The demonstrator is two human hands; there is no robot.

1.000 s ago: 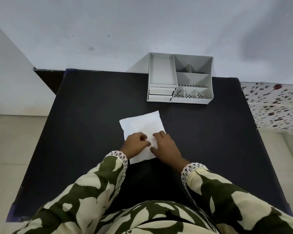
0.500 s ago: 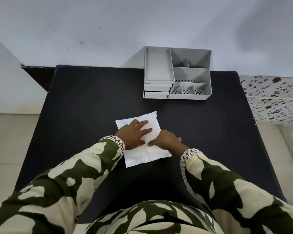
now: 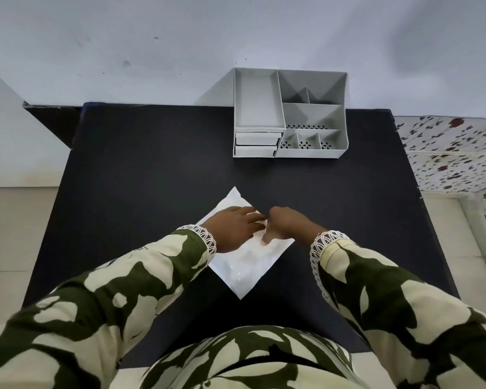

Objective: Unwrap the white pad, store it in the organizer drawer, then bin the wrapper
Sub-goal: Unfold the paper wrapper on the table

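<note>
A white wrapped pad (image 3: 249,265) lies flat on the black table (image 3: 141,169), turned like a diamond with one corner toward me. My left hand (image 3: 235,227) rests palm down on its upper left part, fingers spread. My right hand (image 3: 285,224) pinches the wrapper at its right edge, thumb pressing on the white surface. A grey desk organizer (image 3: 289,112) stands at the table's far edge; its two small drawers (image 3: 256,144) at the front left are closed.
A pale wall rises behind the table. A spotted cloth surface (image 3: 455,153) lies to the right and light floor tiles (image 3: 14,228) to the left. No bin is in view.
The pad has been rotated from roughly square-on to a diamond position. My right hand moved up to its right edge, next to my left hand's fingertips.
</note>
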